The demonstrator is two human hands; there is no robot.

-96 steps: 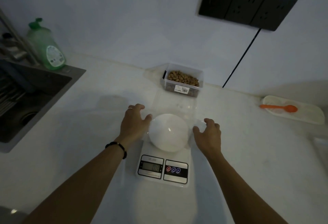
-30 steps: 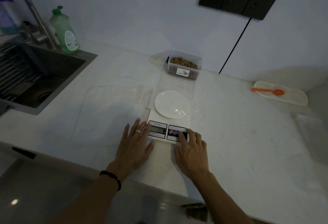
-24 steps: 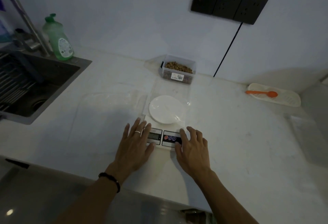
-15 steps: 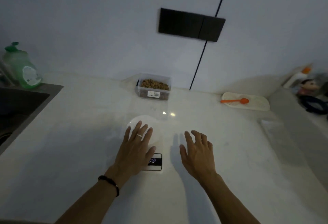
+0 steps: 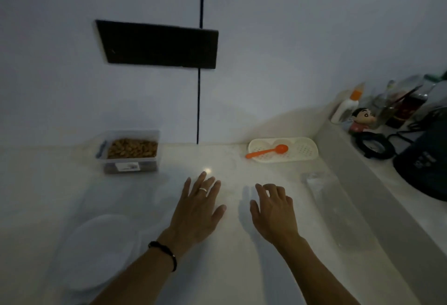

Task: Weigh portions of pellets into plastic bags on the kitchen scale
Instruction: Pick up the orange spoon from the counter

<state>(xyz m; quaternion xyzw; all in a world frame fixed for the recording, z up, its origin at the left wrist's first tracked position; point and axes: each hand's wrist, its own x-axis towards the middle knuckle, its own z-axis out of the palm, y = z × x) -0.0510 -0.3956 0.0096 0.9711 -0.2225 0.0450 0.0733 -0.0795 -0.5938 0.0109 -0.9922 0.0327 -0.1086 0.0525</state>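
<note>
Both hands, left hand [image 5: 197, 210] and right hand [image 5: 274, 213], have left the scale [image 5: 101, 249] for the bare counter [image 5: 232, 183].

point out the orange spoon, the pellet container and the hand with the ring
orange spoon [image 5: 267, 151]: head view, middle of the handle
pellet container [image 5: 130, 167]: head view, clear front wall
left hand [image 5: 197, 210]: head view, back of the hand

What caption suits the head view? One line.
Both hands hover open over the counter, pellet tub and orange spoon beyond.

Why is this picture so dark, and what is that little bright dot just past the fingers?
Head view: the room is dim, so colours look grey-blue and the socket panel is smeared by motion blur. The dot is glare on the glossy counter, just beyond the left hand. The right hand casts a soft shadow leftward.
</note>
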